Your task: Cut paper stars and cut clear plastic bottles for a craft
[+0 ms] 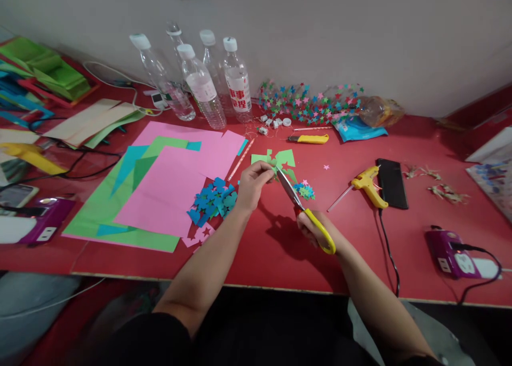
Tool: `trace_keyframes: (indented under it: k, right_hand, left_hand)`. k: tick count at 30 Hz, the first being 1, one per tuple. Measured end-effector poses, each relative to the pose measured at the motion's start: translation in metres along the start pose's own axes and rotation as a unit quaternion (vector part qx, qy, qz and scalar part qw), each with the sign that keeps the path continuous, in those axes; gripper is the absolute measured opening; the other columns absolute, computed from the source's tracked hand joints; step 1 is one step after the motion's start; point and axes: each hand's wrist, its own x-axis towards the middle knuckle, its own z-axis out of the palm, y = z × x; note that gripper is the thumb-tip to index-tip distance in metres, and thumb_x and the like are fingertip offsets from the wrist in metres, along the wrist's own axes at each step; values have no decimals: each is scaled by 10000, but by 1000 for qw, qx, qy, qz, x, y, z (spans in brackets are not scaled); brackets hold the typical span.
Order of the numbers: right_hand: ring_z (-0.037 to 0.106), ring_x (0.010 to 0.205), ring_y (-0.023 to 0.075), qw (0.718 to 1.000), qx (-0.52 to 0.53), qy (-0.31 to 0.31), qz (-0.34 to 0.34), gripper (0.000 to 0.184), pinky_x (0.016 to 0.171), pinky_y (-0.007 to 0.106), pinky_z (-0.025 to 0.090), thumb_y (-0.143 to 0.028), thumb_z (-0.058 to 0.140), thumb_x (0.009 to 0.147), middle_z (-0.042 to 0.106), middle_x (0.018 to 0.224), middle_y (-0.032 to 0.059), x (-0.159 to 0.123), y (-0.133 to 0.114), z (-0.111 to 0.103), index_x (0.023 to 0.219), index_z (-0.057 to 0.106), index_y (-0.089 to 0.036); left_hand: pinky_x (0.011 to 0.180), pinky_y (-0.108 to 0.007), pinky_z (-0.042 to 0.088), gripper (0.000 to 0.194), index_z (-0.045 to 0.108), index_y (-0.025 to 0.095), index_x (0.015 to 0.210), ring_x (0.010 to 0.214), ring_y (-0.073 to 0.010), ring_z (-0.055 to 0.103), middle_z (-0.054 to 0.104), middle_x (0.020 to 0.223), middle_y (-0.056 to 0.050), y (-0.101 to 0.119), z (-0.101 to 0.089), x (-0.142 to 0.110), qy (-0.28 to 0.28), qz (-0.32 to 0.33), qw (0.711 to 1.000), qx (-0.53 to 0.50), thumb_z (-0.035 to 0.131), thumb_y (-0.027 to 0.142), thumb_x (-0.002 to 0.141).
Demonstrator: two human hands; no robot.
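My right hand (312, 228) grips a pair of scissors (292, 191) by the yellow handles, blades pointing up and left. The blade tips meet a small piece of green paper (274, 168) pinched in my left hand (256, 180). Just beyond lie green paper scraps (285, 158) with star-shaped holes. A small pile of cut paper stars (305, 190) sits right of the blades, and one pink star (326, 167) lies apart. Beside my left wrist is a heap of blue paper scraps (214, 200), with pink offcuts (200, 235) in front of it.
Pink sheets (164, 190) and green sheets lie at left. Clear bottles (205, 96) stand by the wall, near a star-covered bottle (312, 103) on its side. A yellow utility knife (309, 139), glue gun (370, 184), phone (393, 183) and purple power adapter (452, 254) are to the right.
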Motion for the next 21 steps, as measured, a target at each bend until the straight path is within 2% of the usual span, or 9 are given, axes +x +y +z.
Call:
trace_keyframes:
  k: [8, 15, 21]
  right_hand:
    - [300, 302, 57, 1000, -18, 7, 6, 530, 289, 197, 285, -737, 476, 790, 339, 415, -99, -1, -6, 4, 658, 422, -226]
    - [350, 341, 51, 998, -54, -17, -23, 558, 329, 190, 299, -744, 458, 817, 366, 472, -88, -6, -7, -8, 656, 399, -213]
    - [309, 335, 46, 999, -42, -14, 5, 514, 308, 182, 286, -699, 466, 834, 335, 472, -97, -4, -3, -7, 666, 383, -221]
  left_hand:
    - [597, -236, 410, 89, 612, 187, 672, 578, -88, 490, 534, 588, 29, -1, 0, 0, -7, 1, 1000, -15, 657, 210, 745]
    - [567, -229, 394, 100, 609, 175, 636, 553, -84, 482, 534, 565, 29, 2, -8, 4, -41, -21, 999, -2, 659, 211, 715]
    - [560, -225, 394, 101, 598, 171, 622, 537, -79, 475, 529, 547, 36, 3, -11, 7, -54, -28, 998, 7, 654, 201, 701]
